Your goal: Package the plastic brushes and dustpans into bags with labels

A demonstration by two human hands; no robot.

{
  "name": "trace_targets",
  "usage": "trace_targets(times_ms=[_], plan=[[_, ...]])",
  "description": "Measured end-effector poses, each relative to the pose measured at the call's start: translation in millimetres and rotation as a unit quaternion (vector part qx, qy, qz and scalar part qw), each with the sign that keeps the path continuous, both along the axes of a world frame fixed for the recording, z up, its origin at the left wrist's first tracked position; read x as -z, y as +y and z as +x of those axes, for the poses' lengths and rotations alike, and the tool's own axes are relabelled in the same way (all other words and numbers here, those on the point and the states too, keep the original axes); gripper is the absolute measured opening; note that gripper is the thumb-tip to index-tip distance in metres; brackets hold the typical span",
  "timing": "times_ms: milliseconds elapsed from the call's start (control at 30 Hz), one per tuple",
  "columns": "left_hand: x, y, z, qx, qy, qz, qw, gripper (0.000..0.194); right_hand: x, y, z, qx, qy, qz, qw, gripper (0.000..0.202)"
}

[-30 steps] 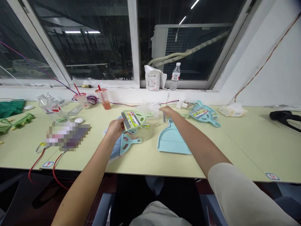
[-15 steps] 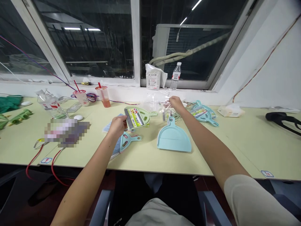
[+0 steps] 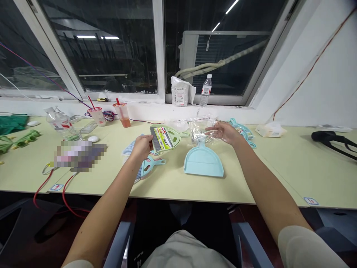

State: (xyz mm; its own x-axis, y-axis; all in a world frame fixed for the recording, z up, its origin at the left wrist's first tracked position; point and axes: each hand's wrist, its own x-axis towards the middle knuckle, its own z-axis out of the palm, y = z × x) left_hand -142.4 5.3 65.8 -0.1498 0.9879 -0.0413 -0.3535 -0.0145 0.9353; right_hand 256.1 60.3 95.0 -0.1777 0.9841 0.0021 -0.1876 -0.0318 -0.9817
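The left hand [image 3: 143, 146] grasps a green hand-brush set [image 3: 169, 138] by its bristle end, fingers curled round the left edge, with the handle pointing right and a printed label [image 3: 162, 138] across the bristles. The set is held above the table [image 3: 167, 189], left of the scene's middle. The right hand [image 3: 226, 133] pinches a clear plastic bag [image 3: 198, 125], whose crumpled film drapes over the fingers and spreads left.

Between the arms, a light-blue dustpan [image 3: 203, 162] lies with its wide edge near and its handle far, reaching up to the bag; whether the 2 touch, I cannot tell. Near and below the left hand, a blue hand brush [image 3: 147, 167] lies with its handle to the right; more pale-blue bristles [image 3: 129, 149] show just beyond it. On the far right, partly behind the right hand, lie light-blue brush sets [image 3: 245, 132], their number unclear.

Along the far left stand 2 plastic cups [image 3: 122, 114] with red straws, beside a coiled cable [image 3: 108, 115]. On the windowsill, a white package [image 3: 180, 93] stands left of a water bottle [image 3: 205, 91]. Farther right on the table sits a tissue pack [image 3: 270, 130].
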Motion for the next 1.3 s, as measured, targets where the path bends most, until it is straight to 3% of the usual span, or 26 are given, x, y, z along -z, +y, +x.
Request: trace_targets(times_ms=[300, 633, 1300], plan=[[1.9, -5.3, 12.5, 0.013, -0.005, -0.031, 0.999, 0.014, 19.9, -6.1, -5.7, -0.038, 0.054, -0.003, 0.998, 0.006], [2.9, -6.2, 15.0, 0.019, -0.012, -0.052, 0.998, 0.019, 31.6, -17.8, -11.7, -0.028, 0.066, 0.009, 0.997, 0.020], [3.5, -8.8, 35.7, 0.082, -0.059, -0.094, 0.990, 0.023, 40.8, -35.0, -50.7, -0.045, 0.055, -0.036, 0.997, 0.027]])
